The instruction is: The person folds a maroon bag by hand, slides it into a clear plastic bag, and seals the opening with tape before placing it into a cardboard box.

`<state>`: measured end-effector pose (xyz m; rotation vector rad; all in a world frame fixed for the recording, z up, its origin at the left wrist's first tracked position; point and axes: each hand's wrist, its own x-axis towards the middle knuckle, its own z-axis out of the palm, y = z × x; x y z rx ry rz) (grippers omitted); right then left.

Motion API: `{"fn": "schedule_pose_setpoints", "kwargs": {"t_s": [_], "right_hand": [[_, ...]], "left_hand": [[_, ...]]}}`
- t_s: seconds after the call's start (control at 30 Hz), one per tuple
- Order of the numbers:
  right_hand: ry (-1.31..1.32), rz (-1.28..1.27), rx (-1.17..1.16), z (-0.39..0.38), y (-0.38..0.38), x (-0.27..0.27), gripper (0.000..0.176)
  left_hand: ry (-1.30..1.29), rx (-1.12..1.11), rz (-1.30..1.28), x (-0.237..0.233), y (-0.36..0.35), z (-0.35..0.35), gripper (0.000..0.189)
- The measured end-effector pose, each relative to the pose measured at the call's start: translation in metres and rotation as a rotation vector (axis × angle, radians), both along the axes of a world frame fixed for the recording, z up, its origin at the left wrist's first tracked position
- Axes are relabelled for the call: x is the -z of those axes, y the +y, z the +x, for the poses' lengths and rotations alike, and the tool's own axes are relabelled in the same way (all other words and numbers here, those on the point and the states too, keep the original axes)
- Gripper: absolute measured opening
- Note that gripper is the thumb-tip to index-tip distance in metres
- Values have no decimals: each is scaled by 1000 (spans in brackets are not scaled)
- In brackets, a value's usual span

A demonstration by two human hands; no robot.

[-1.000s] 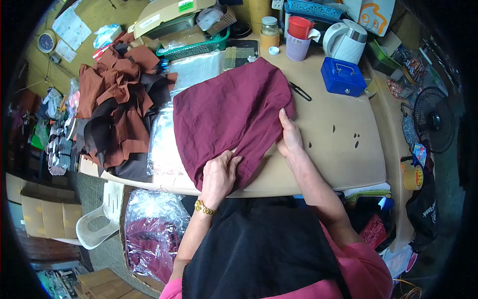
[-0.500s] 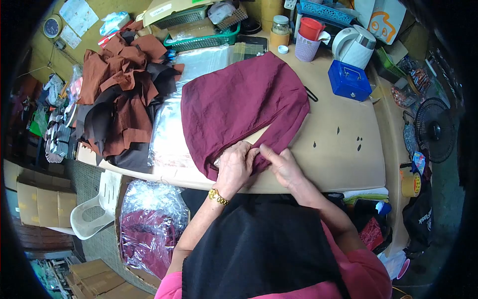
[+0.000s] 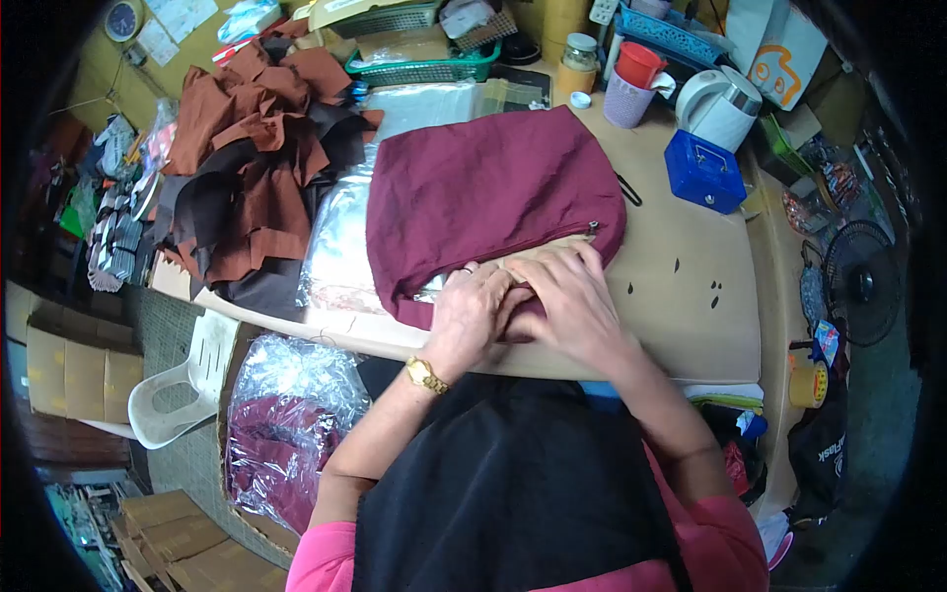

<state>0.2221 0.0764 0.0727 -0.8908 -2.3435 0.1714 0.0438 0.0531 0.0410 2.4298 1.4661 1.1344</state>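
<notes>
A maroon fabric bag [image 3: 483, 187] lies on the tan-covered table, its zipper edge toward me and a tan inside showing at the opening. My left hand [image 3: 469, 311], below a gold watch, is closed on the bag's near edge. Beside it, almost touching, my right hand [image 3: 572, 301] bends its fingers over the same edge, its thumb tucked under. The zipper pull [image 3: 593, 227] sits just above my right hand. A black loop sticks out at the bag's right side.
Brown and black fabric pieces [image 3: 266, 168] are heaped at the left beside clear plastic sheets [image 3: 330, 252]. A blue metal box [image 3: 704, 170], a white kettle [image 3: 718, 107] and a lilac cup [image 3: 626, 101] stand at the back right. A plastic-wrapped maroon bundle [image 3: 286, 434] sits below the table edge.
My right hand has moved up onto the opening's edge and curled over it. The zipper pull now shows. The whole view has shifted slightly.
</notes>
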Motion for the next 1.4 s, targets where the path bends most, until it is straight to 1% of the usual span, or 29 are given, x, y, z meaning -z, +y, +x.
{"fn": "schedule_pose_setpoints", "kwargs": {"t_s": [0.03,0.07,0.1,0.13,0.17,0.23,0.27,0.3,0.37,0.4,0.43,0.5,0.53,0.6,0.7,0.77,0.8,0.83,0.87,0.9,0.97,1.07,1.1,1.13,1.17,1.23,1.3,1.37,1.4], "right_hand": [[-93,-33,-54,0,19,22,30],[-91,-21,-65,-1,34,30,30],[-30,-79,-51,-2,47,36,21],[28,-140,-40,-8,55,29,12],[165,-192,-35,-11,58,19,11],[243,-109,23,-15,63,-1,11],[242,-102,37,-15,60,-12,11],[222,-108,53,-14,55,-18,13],[149,-147,5,-11,39,-19,14],[178,-142,17,-16,31,-10,13],[206,-137,30,-20,21,-1,14],[154,-129,23,-27,5,6,14],[141,-111,46,-32,-2,8,13],[123,-102,55,-39,-5,12,13],[66,-7,-33,-49,-3,14,9],[108,-46,-41,-47,2,11,10],[58,-125,-12,-42,5,10,11],[7,-202,16,-41,8,9,13],[-9,-73,54,-46,8,10,18],[-10,-74,48,-56,5,5,18],[44,107,61,-83,-4,-11,19],[-14,148,-4,-92,5,3,16],[-57,150,-33,-91,10,5,15],[-37,78,-28,-88,11,-1,9],[-38,81,-34,-84,13,0,9],[81,-153,-69,-75,13,8,11],[138,-235,-45,-69,10,8,15],[-70,-392,-33,-58,10,-9,16],[-167,-333,-12,-57,8,-13,19]], "left_hand": [[-65,-75,144,-12,-5,4,15],[-131,-101,145,-17,-15,2,17],[-197,-127,144,-18,-30,-1,20],[-247,-38,20,-8,-43,-9,23],[-269,75,-338,-1,-52,-20,28],[-590,196,-736,19,-48,-31,26],[-889,210,-702,36,-39,-40,25],[-1060,74,-755,46,-30,-59,25],[-1982,79,-596,31,-14,-64,28],[-1814,280,-652,68,-20,-69,29],[-1926,249,-706,76,-27,-54,26],[-1846,115,-712,42,-44,-22,29],[-1961,54,-698,25,-45,-8,25],[-1923,51,-721,35,-45,-10,28],[-1900,103,-796,40,-50,-17,32],[-2016,287,-660,39,-48,-20,32],[-2081,287,-635,62,-44,-27,32],[-2084,285,-623,66,-44,-29,32],[-2087,239,-608,70,-44,-30,31],[-2089,192,-598,71,-44,-30,29],[-2077,162,-615,64,-46,-27,26],[-2010,258,-786,84,-46,-31,24],[-2012,258,-778,81,-45,-31,24],[-2063,219,-728,77,-44,-29,25],[-2113,178,-680,73,-43,-28,27],[-2125,194,-658,61,-44,-28,28],[-2313,283,-704,59,-45,-30,29],[-2311,238,-665,70,-40,-39,27],[-2307,191,-631,72,-39,-42,25]]}}
